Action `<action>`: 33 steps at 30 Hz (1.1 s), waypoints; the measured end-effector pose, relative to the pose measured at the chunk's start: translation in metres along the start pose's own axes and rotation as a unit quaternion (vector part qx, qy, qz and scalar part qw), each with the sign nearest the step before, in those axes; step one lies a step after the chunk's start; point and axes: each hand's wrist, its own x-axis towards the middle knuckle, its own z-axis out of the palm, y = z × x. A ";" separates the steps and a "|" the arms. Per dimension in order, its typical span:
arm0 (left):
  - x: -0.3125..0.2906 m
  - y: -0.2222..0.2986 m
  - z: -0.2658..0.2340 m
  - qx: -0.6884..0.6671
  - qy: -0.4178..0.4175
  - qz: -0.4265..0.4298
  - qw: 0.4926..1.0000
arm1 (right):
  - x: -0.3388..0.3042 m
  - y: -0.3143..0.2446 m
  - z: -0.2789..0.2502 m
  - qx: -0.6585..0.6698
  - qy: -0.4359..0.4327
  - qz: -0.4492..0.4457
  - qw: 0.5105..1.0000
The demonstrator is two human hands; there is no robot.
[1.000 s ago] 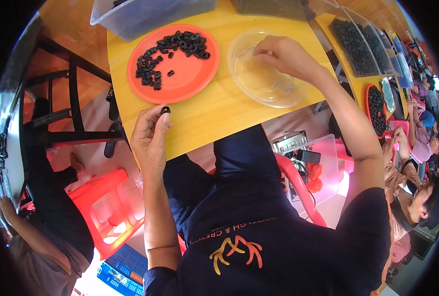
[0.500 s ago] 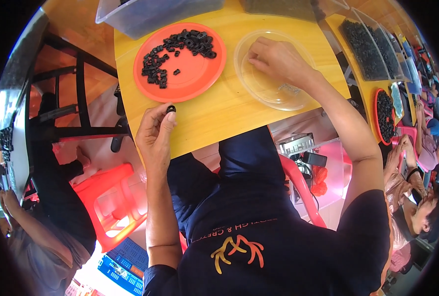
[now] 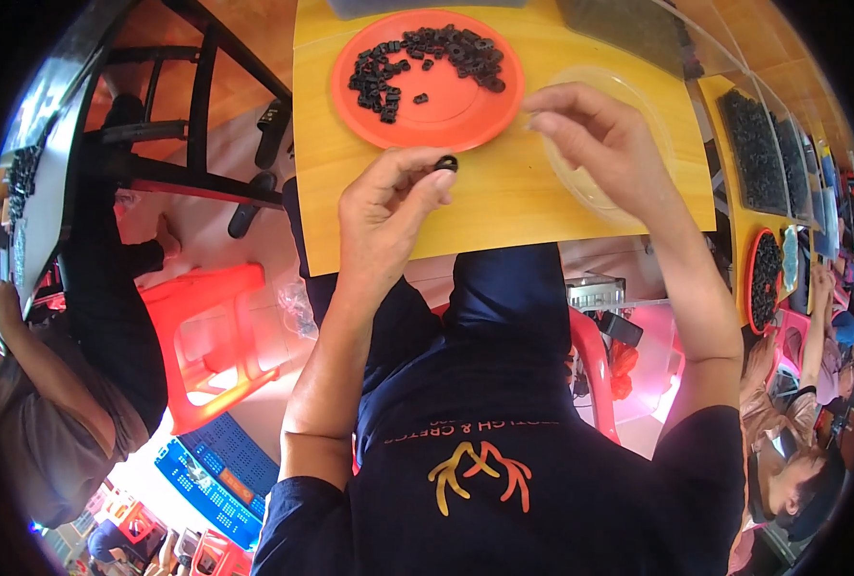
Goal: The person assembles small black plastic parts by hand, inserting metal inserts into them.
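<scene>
Between thumb and forefinger, my left hand [image 3: 384,211] pinches a small black ring-shaped part [image 3: 447,163] just off the near edge of an orange-red plate [image 3: 446,108]. Many similar small black pieces [image 3: 465,53] lie heaped along the plate's far side. My right hand [image 3: 609,144] is closed in a pinch beside the plate's right rim, apart from my left. Whatever its fingertips hold is too small to name. Under that hand and forearm sits a shallow clear round dish [image 3: 578,182], largely covered by them.
Both plate and dish stand on a yellow wooden table [image 3: 489,216]. A clear bin of black parts [image 3: 753,158] and another red plate of black pieces [image 3: 764,278] are on the right. A red stool [image 3: 211,331] stands at left. People work on both sides.
My right hand has lifted from the dish and moved left toward the plate. My left hand, still pinching the black part, has come rightward. The whole view has shifted.
</scene>
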 end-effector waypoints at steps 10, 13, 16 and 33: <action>-0.005 0.005 0.003 0.005 -0.017 0.010 1.000 | -0.002 -0.014 0.052 0.026 -0.008 -0.076 0.997; -0.005 0.003 0.000 -0.001 -0.008 0.011 1.000 | -0.002 -0.016 0.055 -0.020 -0.005 -0.090 0.996; -0.004 0.001 -0.002 -0.013 -0.006 0.006 1.000 | -0.001 -0.015 0.059 -0.037 -0.004 -0.113 0.993; 0.001 -0.008 -0.021 -0.019 0.052 -0.001 0.998 | 0.015 -0.007 0.079 -0.361 0.047 -0.292 0.884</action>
